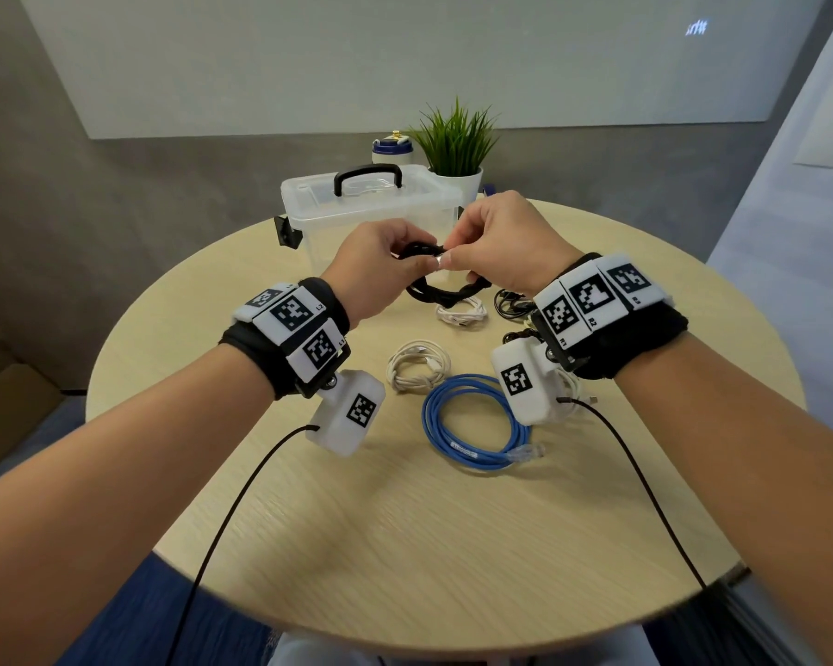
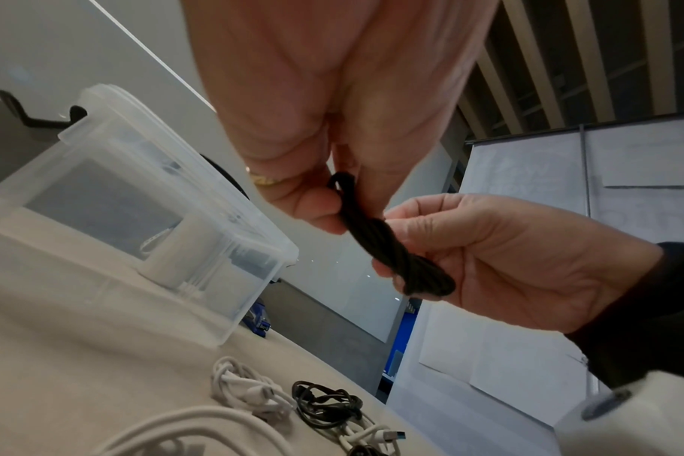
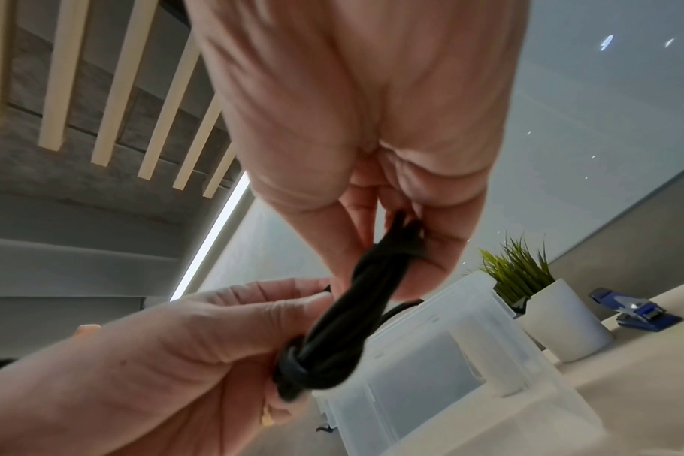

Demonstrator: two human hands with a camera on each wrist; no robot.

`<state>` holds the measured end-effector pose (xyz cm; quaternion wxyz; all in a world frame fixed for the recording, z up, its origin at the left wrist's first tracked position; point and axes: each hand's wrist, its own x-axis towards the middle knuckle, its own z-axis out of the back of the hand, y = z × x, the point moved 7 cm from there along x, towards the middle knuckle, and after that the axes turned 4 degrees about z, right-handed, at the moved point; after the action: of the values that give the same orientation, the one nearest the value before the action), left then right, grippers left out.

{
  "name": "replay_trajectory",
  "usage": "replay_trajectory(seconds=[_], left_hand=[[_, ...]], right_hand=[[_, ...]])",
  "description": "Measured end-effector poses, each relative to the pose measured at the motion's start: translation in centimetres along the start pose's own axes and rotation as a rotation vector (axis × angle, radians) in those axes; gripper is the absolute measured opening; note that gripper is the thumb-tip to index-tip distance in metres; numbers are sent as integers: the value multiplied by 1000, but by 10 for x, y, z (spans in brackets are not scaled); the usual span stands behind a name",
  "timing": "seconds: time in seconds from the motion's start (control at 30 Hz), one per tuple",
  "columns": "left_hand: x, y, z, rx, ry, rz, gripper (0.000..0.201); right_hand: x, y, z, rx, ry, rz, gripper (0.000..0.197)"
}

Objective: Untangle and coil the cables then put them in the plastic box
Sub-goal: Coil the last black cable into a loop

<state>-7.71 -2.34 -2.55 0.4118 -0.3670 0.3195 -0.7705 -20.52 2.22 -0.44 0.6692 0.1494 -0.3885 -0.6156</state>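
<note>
Potted plant (image 1: pixel 455 151), bottle (image 1: pixel 392 150) behind round table (image 1: pixel 309 497).

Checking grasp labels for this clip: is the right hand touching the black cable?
Touching. In the left wrist view the right hand has its fingers curled round the black cable bundle, whose other end the left hand pinches.

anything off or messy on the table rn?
Mostly tidy. One black cable by the right wrist still lies tangled on the table. The box lid is on. Both hands grip the black coil.
</note>
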Motion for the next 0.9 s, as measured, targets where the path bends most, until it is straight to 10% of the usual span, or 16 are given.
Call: replay_trajectory(seconds=[0.27,0.67,0.9], left_hand=[[-21,4,1,79,43,113,12],[-16,44,10,-155,188,392,30],[42,71,46,-112,10,355,4]], right_hand=[[-22,-6,-19,46,252,-150,20],[-7,-25,-34,-56,205,-177,9],[33,-44,-57,-146,308,-252,5]])
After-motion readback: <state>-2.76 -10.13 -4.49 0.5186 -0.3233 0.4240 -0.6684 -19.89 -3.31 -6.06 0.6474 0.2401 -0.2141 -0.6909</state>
